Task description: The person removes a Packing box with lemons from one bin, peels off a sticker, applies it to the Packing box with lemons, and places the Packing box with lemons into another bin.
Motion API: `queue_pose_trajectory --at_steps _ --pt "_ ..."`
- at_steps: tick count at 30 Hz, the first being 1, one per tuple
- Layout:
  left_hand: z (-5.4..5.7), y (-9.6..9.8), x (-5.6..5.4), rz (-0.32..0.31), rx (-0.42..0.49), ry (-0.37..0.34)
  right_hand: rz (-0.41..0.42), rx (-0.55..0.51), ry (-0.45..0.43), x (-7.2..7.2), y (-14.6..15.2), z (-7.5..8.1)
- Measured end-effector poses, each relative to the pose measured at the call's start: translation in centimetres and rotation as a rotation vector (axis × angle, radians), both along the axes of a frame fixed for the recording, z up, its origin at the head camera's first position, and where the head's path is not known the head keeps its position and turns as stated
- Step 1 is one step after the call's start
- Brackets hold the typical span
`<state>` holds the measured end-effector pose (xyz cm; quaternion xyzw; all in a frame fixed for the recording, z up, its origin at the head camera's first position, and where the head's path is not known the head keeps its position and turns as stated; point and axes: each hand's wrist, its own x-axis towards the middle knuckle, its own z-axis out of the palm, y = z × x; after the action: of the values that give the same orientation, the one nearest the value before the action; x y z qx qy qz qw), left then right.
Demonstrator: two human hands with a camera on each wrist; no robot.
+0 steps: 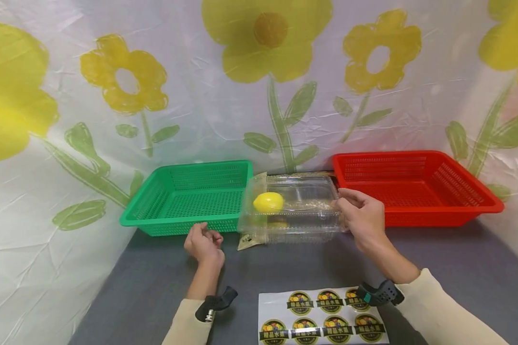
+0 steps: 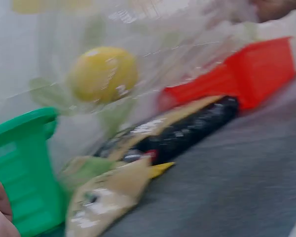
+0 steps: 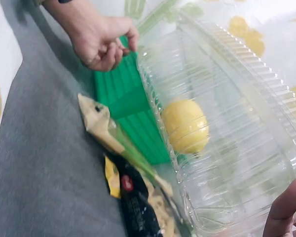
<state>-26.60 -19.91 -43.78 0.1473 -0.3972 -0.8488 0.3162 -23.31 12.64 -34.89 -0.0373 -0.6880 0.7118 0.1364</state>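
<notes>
A clear plastic clamshell container (image 1: 304, 191) hangs above the table's middle, with a yellow lemon (image 1: 268, 202) inside near its left end. My right hand (image 1: 364, 215) grips the container's right edge, the thumb (image 3: 286, 212) pressing on the plastic in the right wrist view. To the left of the container, in front of the green basket (image 1: 185, 225), my left hand (image 1: 204, 244) is raised with loosely curled fingers. Nothing shows in it, and it is apart from the container. The left wrist view is blurred and shows only a bit of that hand at its edge.
A red basket (image 1: 418, 215) stands at the back right. Beige-and-black plastic packets (image 2: 187, 131) lie on the grey table between the baskets, partly behind the container. A sheet of round fruit stickers (image 1: 280, 306) lies at the front. A flowered cloth (image 1: 190, 96) hangs behind.
</notes>
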Motion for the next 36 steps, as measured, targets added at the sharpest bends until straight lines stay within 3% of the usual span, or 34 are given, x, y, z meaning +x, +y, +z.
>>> queue_pose_trajectory --at_steps 7,13,20,26,31,36 --pt "0.5 3.2 1.0 -0.106 -0.164 0.042 0.009 0.024 0.006 0.7 1.4 -1.0" --pt "2.0 4.1 2.2 -0.281 -0.316 0.059 -0.004 0.094 -0.011 1.6 2.0 -2.0" --pt "3.0 4.9 2.7 -0.478 -0.533 -0.031 -0.018 0.105 -0.023 2.1 2.7 -3.4" --pt "2.7 5.5 2.7 -0.513 -0.623 -0.085 -0.009 0.112 -0.012 2.7 3.1 -4.3" --pt "2.5 5.4 2.6 -0.522 -0.62 -0.096 -0.03 0.158 -0.014 3.1 3.1 -4.8" --pt "2.1 5.1 2.7 -0.58 -0.617 -0.121 -0.062 0.193 -0.034 3.4 2.9 -5.6"
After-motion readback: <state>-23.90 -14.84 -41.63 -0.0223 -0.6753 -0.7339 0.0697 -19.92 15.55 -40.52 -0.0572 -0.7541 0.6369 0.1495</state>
